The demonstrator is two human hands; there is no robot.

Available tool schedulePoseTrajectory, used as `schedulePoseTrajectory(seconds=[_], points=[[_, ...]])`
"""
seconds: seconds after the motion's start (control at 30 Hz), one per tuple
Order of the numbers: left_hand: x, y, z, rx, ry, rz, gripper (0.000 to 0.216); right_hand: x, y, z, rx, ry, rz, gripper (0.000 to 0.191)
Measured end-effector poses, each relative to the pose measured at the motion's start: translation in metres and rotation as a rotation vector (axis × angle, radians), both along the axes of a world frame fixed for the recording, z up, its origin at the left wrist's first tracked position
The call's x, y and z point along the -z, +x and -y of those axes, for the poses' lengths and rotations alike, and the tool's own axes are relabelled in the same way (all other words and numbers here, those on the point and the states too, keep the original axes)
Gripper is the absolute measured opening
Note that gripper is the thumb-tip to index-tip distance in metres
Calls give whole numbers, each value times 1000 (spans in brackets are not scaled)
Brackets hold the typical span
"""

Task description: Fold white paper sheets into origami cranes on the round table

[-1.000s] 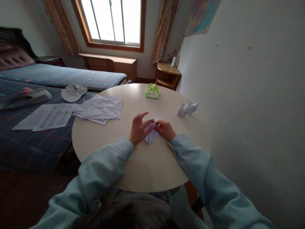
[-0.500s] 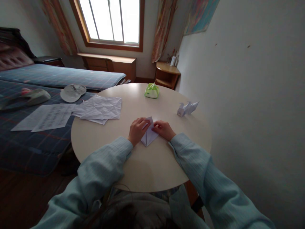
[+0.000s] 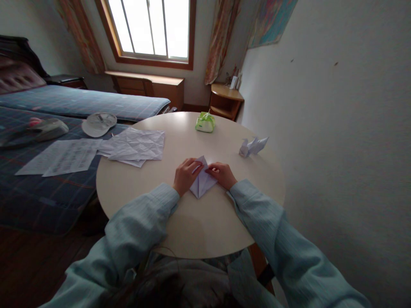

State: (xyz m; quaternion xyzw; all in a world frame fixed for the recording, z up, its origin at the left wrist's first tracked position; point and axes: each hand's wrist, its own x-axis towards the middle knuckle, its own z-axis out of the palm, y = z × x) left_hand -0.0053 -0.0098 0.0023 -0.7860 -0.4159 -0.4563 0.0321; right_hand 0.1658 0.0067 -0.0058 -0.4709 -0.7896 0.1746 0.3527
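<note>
A folded sheet of white paper (image 3: 200,183) lies on the round table (image 3: 205,224) in front of me, one point toward me and one away. My left hand (image 3: 186,173) grips its left side, fingers bent over the upper part and hiding that edge. On the other side, my right hand (image 3: 222,173) pinches the paper near its upper right edge with thumb and fingertips. A crease runs down to the near point. Farther right stands a folded paper figure (image 3: 253,146) with pointed ends, apart from both hands.
A green tissue pack (image 3: 205,122) sits at the table's far side. Creased paper sheets (image 3: 138,144) overlap the left edge. Printed sheets (image 3: 69,156) and a white cap (image 3: 99,124) rest on the bed. A wall (image 3: 337,141) rises close on the right.
The lower right part of the folded paper now spreads wider to the right, showing more of a flap. Both hands have stayed almost in place.
</note>
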Motion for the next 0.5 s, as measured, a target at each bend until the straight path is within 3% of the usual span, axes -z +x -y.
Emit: schedulePoseTrajectory(seconds=[0.27,0.5], points=[[-2,0,1,-70,53,40,17,2,8,-5,295,79,120,13],[-1,3,1,256,-72,-176,17,2,9,-6,252,112,164,15]])
